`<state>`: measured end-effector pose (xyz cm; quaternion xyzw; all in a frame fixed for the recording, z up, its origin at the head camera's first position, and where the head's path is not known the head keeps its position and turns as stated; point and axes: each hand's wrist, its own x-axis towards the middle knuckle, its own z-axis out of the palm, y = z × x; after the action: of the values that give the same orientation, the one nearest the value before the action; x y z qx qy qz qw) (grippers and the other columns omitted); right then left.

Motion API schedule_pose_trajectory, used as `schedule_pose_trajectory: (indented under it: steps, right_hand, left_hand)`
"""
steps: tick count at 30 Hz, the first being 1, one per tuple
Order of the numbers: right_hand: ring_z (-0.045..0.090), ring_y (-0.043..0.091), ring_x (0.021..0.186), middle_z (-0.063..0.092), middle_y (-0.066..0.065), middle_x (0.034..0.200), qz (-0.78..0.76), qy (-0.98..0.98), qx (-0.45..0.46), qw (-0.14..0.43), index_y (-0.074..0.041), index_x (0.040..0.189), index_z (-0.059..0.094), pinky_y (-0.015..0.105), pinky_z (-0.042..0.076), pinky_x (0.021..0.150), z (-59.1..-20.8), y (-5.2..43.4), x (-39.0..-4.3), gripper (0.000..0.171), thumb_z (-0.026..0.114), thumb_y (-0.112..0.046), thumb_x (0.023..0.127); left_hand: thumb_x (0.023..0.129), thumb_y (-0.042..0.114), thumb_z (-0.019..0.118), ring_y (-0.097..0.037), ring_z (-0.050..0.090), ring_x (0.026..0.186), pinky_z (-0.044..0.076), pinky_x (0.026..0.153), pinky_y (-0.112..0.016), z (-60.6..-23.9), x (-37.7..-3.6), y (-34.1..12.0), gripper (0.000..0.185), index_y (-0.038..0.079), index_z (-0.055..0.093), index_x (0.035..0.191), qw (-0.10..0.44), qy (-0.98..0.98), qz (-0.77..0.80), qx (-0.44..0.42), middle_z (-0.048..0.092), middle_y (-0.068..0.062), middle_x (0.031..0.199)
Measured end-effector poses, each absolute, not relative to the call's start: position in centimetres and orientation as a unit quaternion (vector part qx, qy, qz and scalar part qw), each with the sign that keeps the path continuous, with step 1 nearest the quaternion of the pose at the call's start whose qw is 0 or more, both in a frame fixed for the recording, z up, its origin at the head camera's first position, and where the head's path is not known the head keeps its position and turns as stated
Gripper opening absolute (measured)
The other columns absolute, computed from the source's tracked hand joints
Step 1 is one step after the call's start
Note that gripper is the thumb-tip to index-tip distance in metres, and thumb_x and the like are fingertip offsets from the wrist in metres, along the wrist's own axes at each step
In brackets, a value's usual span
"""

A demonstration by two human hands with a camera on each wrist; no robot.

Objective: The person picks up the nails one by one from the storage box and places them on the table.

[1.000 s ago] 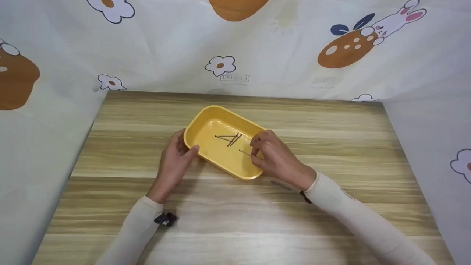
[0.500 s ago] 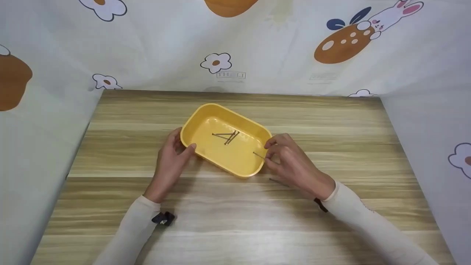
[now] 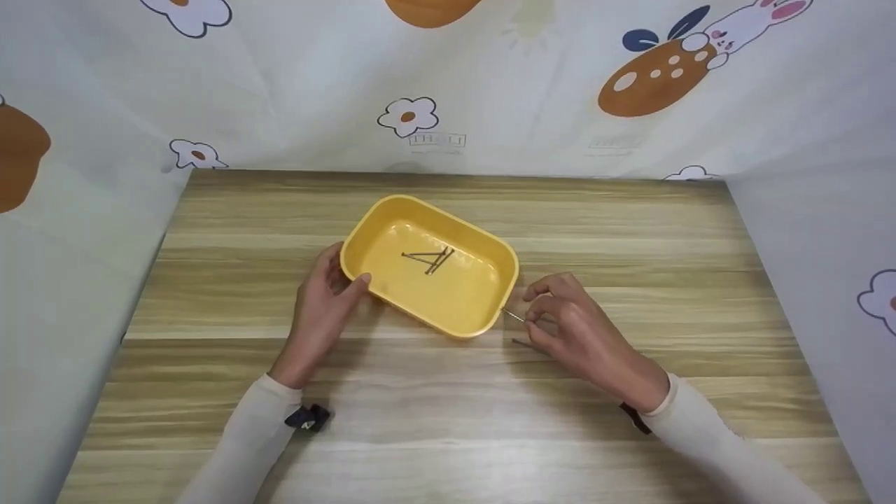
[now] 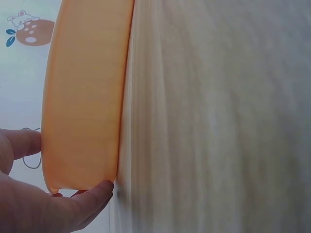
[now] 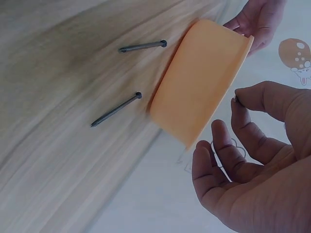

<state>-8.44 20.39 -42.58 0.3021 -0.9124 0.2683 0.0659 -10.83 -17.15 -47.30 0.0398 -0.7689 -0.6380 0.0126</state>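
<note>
Thin grey steel nail (image 3: 513, 316) lies low over the pale wood-grain tabletop (image 3: 448, 420), just right of the near right corner of a yellow plastic oblong tray (image 3: 420, 315). Its long axis runs diagonally, from near right at the fingertips to far left, pointing at that corner. Which end is the head is too small to tell.

A second grey nail (image 3: 521, 343) lies flat slightly nearer, partly under the right hand (image 3: 584, 336). That hand is much the closer to both. Its fingers are curled and its fingertips meet the first nail's end, but whether they pinch it cannot be told.

Further left, the left hand (image 3: 322, 308) grips the tray's left end, with its thumb on the near wall. Well apart, a few crossed nails (image 3: 428, 260) lie inside the tray.
</note>
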Motion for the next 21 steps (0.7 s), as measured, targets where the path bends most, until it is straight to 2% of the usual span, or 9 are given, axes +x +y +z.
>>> schedule_pose_trajectory:
  steps: [11, 21]
  right_hand:
    - [0.062, 0.023, 0.115, 0.070, 0.005, 0.113, 0.270, -0.908, 0.307, 0.086, -0.011, 0.081, 0.075, 0.041, 0.058, 0.098, -43.6, 21.6, -6.9, 0.020, 0.090, 0.001, 0.085]
    - [0.062, 0.020, 0.116, 0.069, 0.003, 0.116, 0.270, -0.905, 0.319, 0.086, -0.009, 0.085, 0.077, 0.039, 0.060, 0.094, -44.9, 21.9, -5.7, 0.017, 0.084, 0.007, 0.083]
  left_hand:
    - [0.108, 0.014, 0.071, -0.029, 0.053, 0.149, 0.047, 0.123, -0.043, -47.1, -10.9, -17.2, 0.065, 0.002, 0.043, 0.164, 0.004, -0.765, -0.643, 0.040, 0.053, -0.016, 0.163]
    - [0.107, 0.014, 0.072, -0.029, 0.054, 0.148, 0.046, 0.123, -0.045, -47.3, -10.8, -17.3, 0.067, 0.002, 0.041, 0.165, 0.005, -0.761, -0.648, 0.034, 0.054, -0.015, 0.162]
